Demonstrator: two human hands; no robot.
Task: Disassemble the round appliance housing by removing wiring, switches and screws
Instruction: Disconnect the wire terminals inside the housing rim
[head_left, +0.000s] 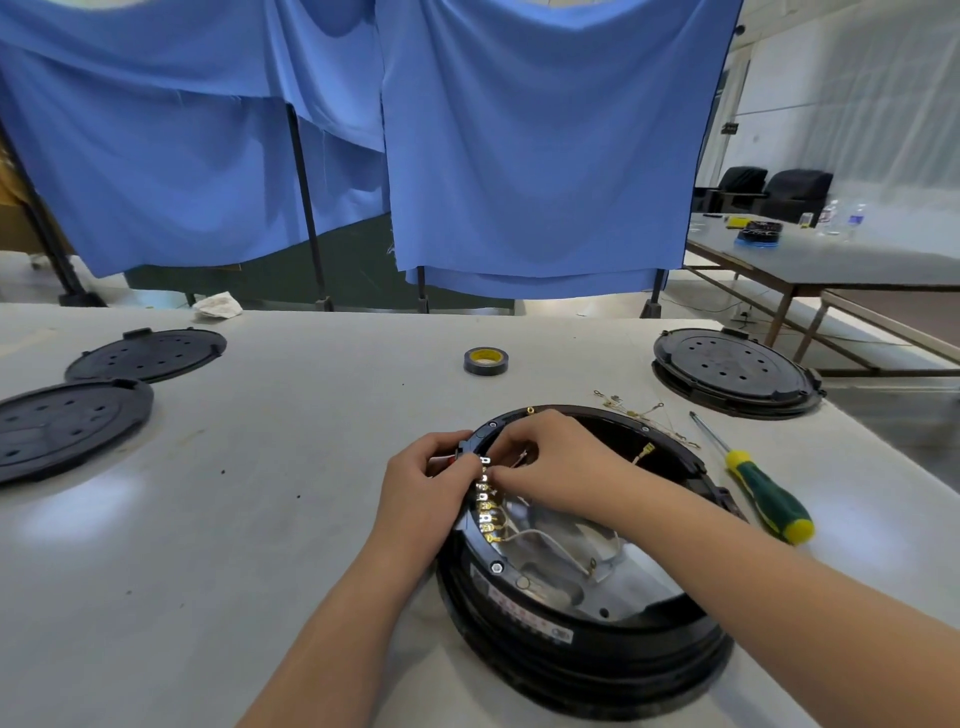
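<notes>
Housing (582, 639) on table, both hands' fingers (470, 465) pinching terminals (485, 499) at its left rim

Housing: a round black appliance housing (582, 639) lies open on a pale table (260, 519), metal plate and white wires inside.
Left hand: the left hand (421, 488) grips the housing's left rim, fingers curled over a switch block (485, 499) with a row of brass terminals.
Right hand: the right hand (550, 457) pinches at the top terminal.
Tools: a green-and-yellow screwdriver (753, 483) lies right of the housing; loose wires (639, 413) beside it; a tape roll (485, 361) behind.
Covers: three black round covers, two at left (78, 421), one at right (732, 371).
Background: blue cloth (519, 156) hangs behind.
</notes>
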